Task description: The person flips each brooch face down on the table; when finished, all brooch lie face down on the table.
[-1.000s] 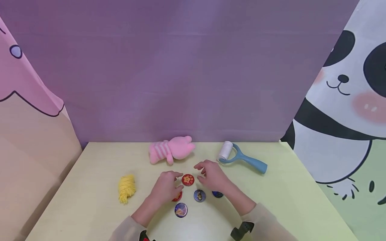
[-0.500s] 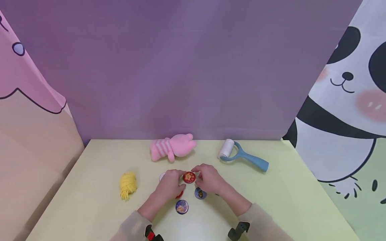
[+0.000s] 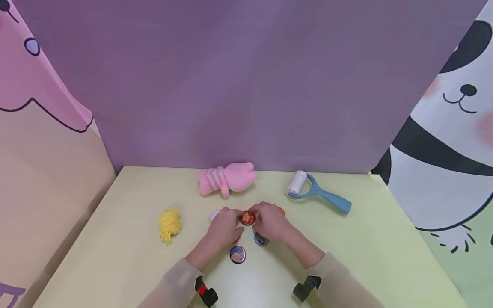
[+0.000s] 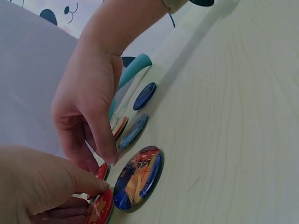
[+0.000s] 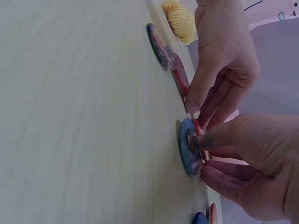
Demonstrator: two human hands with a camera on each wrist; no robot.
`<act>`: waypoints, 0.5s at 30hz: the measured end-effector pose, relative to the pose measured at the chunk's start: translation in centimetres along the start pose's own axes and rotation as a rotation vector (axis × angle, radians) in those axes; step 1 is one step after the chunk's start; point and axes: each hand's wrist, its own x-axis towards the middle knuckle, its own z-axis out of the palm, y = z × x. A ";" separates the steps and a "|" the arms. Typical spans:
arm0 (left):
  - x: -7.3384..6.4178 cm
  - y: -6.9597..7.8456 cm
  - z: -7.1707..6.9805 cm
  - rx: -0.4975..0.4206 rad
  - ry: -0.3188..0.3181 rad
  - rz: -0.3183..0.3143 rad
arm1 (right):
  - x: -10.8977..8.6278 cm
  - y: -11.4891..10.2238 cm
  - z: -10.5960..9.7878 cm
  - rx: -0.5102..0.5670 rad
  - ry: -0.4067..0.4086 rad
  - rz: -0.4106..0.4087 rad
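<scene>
Near the table's middle, my left hand [image 3: 225,224] and right hand [image 3: 271,220] face each other across a round red button badge [image 3: 247,218] with a yellow figure. Curled fingers of both hands grip its opposite edges. A second red badge [image 4: 99,209] lies beneath the left hand, mostly hidden from above. Just below the right fingers is a blue badge [image 3: 261,239]; nearer me lies a purple-blue badge [image 3: 237,254]. A pale badge [image 3: 214,215] and an orange badge [image 3: 281,210] peek out behind the hands. The left wrist view also shows a dark blue badge [image 4: 145,96].
A pink plush toy [image 3: 228,179] lies along the back of the table [image 3: 127,256]. To its right rests a blue-handled roller [image 3: 323,196] with a white roll. Yellow yarn [image 3: 170,224] sits on the left. A purple backdrop [image 3: 246,85] rises behind the table.
Both hands have closed in on the red badge from either side, the right hand moving left to its edge. The whole head view has shifted slightly.
</scene>
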 end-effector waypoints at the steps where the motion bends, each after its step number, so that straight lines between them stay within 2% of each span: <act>1: 0.0 -0.1 0.0 0.003 0.000 -0.004 | 0.1 -0.1 0.1 0.000 0.004 0.000; 6: 0.5 0.0 -0.2 0.029 -0.008 -0.020 | 0.7 -0.2 0.1 0.006 0.008 -0.003; 10: 0.4 0.0 -0.2 0.043 -0.013 -0.038 | 0.7 -0.2 0.0 0.014 -0.005 -0.042; 15: 0.3 0.1 -0.1 0.052 0.008 -0.026 | 0.7 0.1 0.1 0.006 0.004 -0.069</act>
